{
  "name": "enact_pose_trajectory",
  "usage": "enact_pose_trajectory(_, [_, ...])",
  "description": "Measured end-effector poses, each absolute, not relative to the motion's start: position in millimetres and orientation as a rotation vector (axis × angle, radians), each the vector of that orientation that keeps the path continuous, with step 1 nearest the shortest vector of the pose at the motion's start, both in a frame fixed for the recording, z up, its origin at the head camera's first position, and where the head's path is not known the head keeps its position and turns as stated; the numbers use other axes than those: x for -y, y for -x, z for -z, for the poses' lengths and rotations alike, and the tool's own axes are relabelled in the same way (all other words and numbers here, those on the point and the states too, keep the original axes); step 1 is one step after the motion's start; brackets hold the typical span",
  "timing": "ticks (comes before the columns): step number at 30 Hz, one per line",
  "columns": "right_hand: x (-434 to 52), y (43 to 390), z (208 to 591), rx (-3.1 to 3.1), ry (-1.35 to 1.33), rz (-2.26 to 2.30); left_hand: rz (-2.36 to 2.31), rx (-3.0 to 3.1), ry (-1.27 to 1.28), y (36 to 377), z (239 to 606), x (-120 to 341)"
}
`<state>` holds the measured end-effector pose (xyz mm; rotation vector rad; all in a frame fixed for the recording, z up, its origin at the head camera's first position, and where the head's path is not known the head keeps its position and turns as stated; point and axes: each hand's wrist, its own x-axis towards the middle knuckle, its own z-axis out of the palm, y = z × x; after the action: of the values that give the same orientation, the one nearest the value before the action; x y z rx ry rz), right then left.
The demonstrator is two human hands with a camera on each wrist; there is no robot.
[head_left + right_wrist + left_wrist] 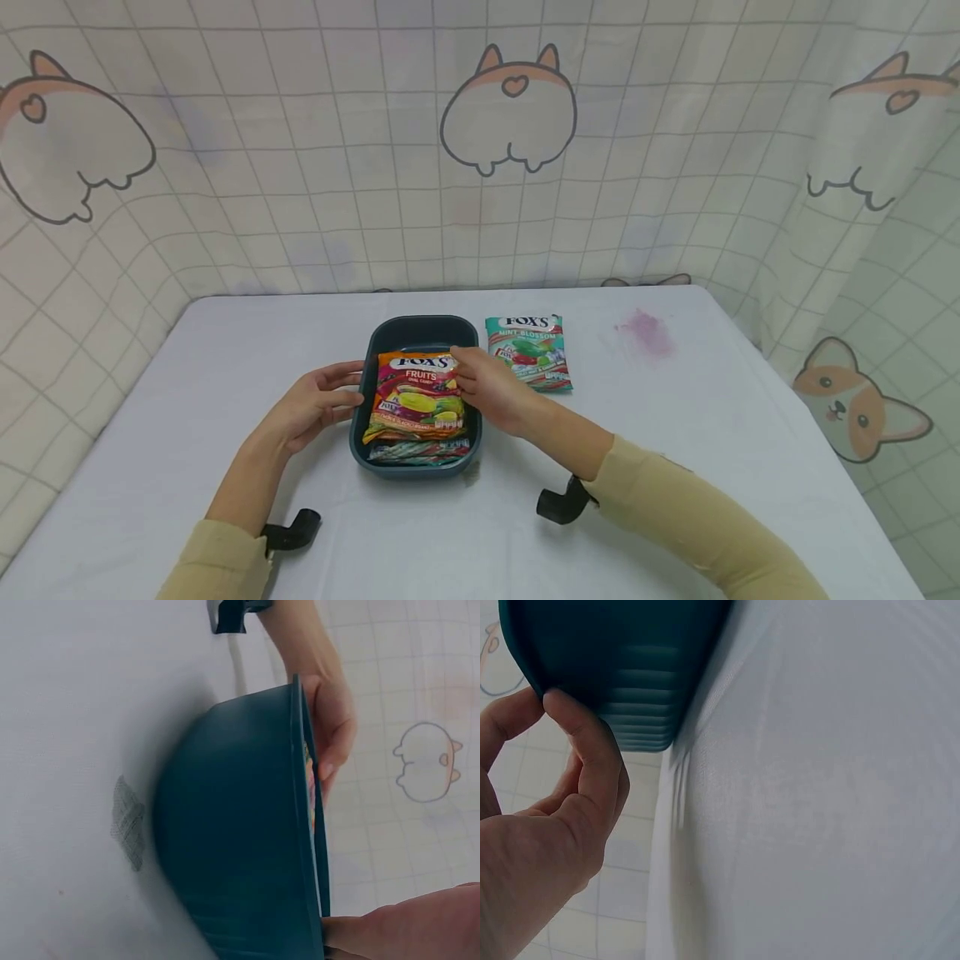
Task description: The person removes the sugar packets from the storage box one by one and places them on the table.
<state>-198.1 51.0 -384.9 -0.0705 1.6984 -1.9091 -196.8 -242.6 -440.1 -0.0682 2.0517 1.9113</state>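
A dark teal plastic bin (416,472) stands on the table with candy bags in it. On top lies an orange and red Fox's Fruits candy bag (417,400); under it shows the lower edge of a green and red bag (420,451). My left hand (318,406) is at the bin's left side, its thumb and finger pinching the rim in the left wrist view. With my right hand (495,390) I hold the upper right corner of the Fruits bag, just inside the bin's right rim. The right fingertips are partly hidden behind the rim in the right wrist view.
A green Fox's Mint Blossom bag (528,353) lies flat on the table right of the bin, behind my right hand. The white-covered table (675,492) has a pink stain (647,332). A patterned curtain (360,167) hangs behind.
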Motion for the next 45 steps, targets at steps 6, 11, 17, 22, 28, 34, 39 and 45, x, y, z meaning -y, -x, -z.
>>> enact_pose_trajectory(6, [-51.2,199.7,380.2,-1.647,-0.015,1.951,-1.913,-2.052,0.069,196.9,440.7,242.7])
enact_pose_trajectory(11, [-47.8,200.7,378.9,-1.625,-0.043,1.955,-1.912,-2.051,0.073,196.8,441.2,242.5])
enact_pose_trajectory(17, [-42.7,198.5,379.8,-1.627,-0.111,1.95,-1.91,-2.06,0.069,197.1,441.5,242.3])
enact_pose_trajectory(22, [-42.1,197.3,380.6,-1.625,-0.102,1.945,-1.909,-2.058,0.07,197.0,441.5,242.8])
enact_pose_trajectory(28, [-43.8,194.7,379.8,-1.647,-0.036,1.941,-1.911,-2.046,0.074,196.8,441.5,243.4])
enact_pose_trajectory(34, [-44.6,192.7,380.9,-1.671,-0.03,1.959,-1.909,-2.045,0.074,197.1,441.3,242.9])
enact_pose_trajectory(39, [-45.2,193.1,382.4,-1.664,-0.03,1.976,-1.908,-2.045,0.08,197.6,440.9,242.5])
enact_pose_trajectory(45, [-46.4,195.0,384.3,-1.658,-0.012,1.986,-1.915,-2.043,0.088,197.1,440.6,242.5])
